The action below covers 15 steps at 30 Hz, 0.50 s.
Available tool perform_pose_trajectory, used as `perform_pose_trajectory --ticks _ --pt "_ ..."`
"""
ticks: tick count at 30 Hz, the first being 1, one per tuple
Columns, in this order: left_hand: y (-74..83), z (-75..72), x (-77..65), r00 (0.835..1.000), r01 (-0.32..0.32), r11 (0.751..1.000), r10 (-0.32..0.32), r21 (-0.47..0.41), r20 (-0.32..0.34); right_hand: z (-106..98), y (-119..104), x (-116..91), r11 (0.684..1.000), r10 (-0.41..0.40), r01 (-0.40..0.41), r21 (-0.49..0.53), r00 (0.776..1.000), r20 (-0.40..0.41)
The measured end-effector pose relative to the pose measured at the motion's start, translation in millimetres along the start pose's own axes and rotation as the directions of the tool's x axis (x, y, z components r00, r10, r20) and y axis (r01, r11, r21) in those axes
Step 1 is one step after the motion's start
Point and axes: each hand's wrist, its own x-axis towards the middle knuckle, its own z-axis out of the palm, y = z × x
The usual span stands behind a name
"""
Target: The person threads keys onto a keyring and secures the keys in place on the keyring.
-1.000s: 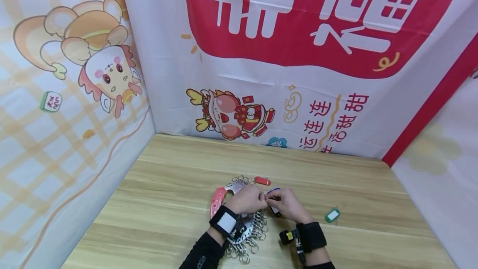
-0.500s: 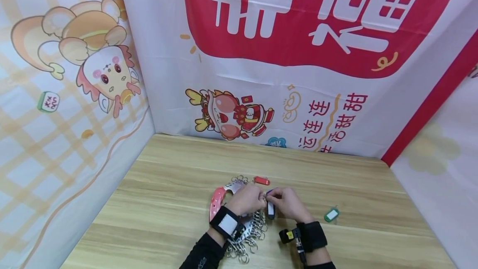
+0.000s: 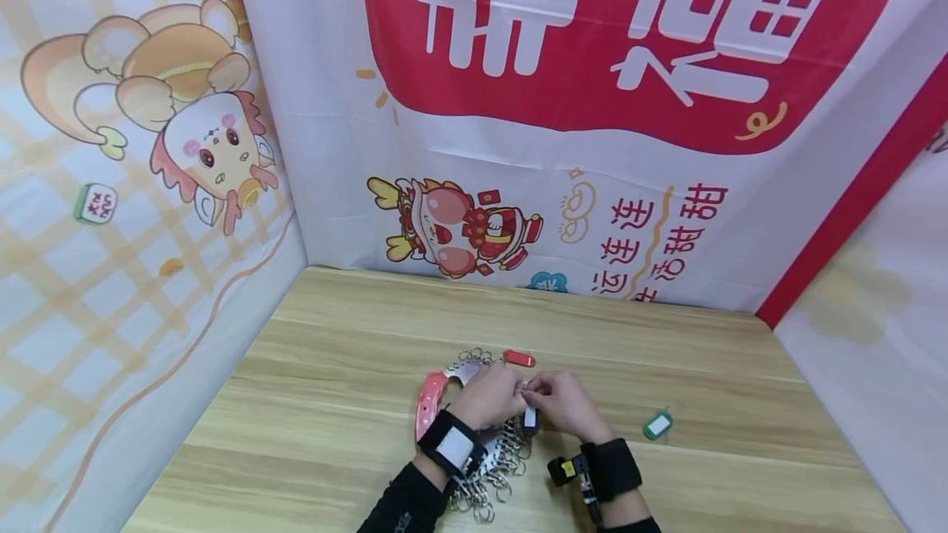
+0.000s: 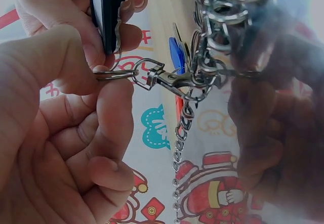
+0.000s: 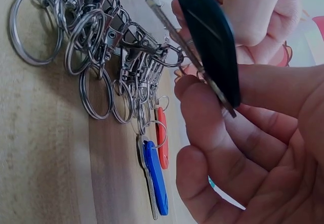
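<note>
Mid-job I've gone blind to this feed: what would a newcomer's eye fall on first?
Probably the big red panel printed on the cloth behind the table, at the top of the head view. Next, the crowd of steel rings at the left of the right wrist view, and the black tag pinched in the right grip. Last, the green tag, lying by itself at the table's right.

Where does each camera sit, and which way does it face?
Head: worn on the head, looking forward and down at the wooden table; left grip, right grip, black sleeves show.
Left wrist: worn there, facing the left grip pinching a split ring; both grips show.
Right wrist: worn there, facing the right grip holding a black key tag; both grips show.
The wrist views share the black key tag and blue key tag.
</note>
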Motion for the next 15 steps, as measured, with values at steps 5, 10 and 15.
perform_pose_trajectory --ticks 5,10,15 --pt "0.3 0.2 0.5 1.0 0.005 1.0 -0.005 0.007 -0.004 0.1 -0.8 0.0 1.0 -0.003 0.003 -0.017 1.0 0.001" --pt "-1.0 2.5 1.5 1.0 0.004 1.0 -0.004 0.029 0.0 0.1 -2.0 0.0 0.998 -0.046 0.047 -0.039 0.999 0.007" --pt "-0.9 3.8 2.5 0.999 -0.023 0.995 0.025 0.093 -0.02 1.1 -0.6 0.9 0.992 -0.096 0.097 -0.083 0.995 0.021"
